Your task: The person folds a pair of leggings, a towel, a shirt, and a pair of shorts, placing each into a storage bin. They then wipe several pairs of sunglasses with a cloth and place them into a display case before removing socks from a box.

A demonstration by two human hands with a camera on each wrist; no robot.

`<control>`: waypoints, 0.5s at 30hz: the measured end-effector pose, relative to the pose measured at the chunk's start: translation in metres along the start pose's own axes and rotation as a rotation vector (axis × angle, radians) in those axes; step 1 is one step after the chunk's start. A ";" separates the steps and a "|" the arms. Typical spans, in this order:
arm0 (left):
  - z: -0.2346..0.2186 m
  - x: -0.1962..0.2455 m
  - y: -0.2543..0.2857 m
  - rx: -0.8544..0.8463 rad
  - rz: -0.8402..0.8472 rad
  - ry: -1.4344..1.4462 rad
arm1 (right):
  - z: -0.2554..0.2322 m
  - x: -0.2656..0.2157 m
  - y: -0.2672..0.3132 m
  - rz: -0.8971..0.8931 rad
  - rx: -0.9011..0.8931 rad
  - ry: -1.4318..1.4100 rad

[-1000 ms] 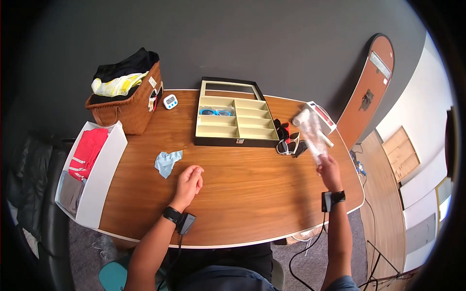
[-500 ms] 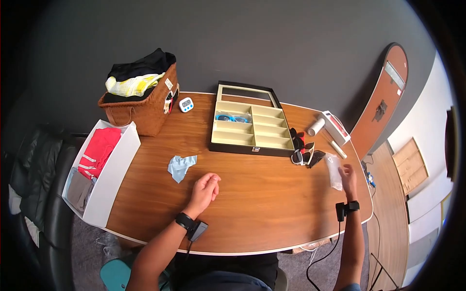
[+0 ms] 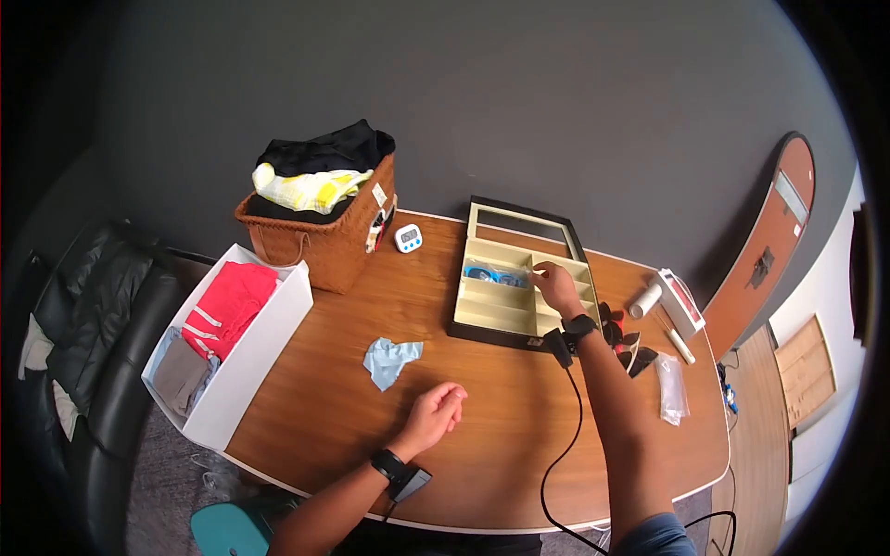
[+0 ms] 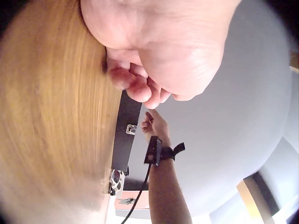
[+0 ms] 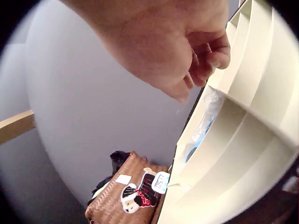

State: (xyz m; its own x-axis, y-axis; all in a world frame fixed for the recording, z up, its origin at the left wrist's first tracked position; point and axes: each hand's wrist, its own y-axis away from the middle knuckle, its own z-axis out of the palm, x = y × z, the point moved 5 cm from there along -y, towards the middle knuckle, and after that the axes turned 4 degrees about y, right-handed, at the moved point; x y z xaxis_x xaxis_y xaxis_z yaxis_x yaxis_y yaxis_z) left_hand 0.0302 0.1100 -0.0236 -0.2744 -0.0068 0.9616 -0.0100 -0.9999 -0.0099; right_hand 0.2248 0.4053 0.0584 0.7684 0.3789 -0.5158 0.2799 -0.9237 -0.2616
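Observation:
My right hand (image 3: 559, 289) reaches over the open black display case (image 3: 501, 335) with cream compartments, its fingers loosely bent. In the right wrist view, the fingers (image 5: 217, 59) are just above the divider, close to the end of a clear plastic bag (image 5: 211, 106), with nothing between them. Inside that bag, in a left compartment, lie blue-framed sunglasses (image 3: 482, 274). My left hand (image 3: 431, 419) rests at the table's near middle, loosely curled and holding nothing. A light blue cloth (image 3: 389, 361) lies crumpled beyond it.
Several sunglasses (image 3: 629, 352) lie right of the case, by an empty-looking clear bag (image 3: 672, 389). A white cylinder (image 3: 646, 301), a white box (image 3: 681, 304) and a white stick (image 3: 680, 347) sit farther right. At left stand a clothes basket (image 3: 320, 250), a timer (image 3: 408, 238) and a white clothes box (image 3: 255, 394).
My right hand has let go of the clear bag at the table's right side and moved left over the case. The left hand stays about where it was; the head view has shifted.

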 end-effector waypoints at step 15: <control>0.000 0.001 0.000 -0.006 -0.013 0.060 | -0.004 -0.041 -0.013 -0.132 -0.078 -0.459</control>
State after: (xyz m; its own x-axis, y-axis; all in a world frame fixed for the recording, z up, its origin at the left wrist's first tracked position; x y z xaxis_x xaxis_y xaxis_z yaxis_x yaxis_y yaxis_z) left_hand 0.0296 0.1103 -0.0226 -0.3315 0.0076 0.9434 -0.0198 -0.9998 0.0011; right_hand 0.1920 0.4016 0.0861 0.3948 0.4627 -0.7938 0.4138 -0.8609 -0.2960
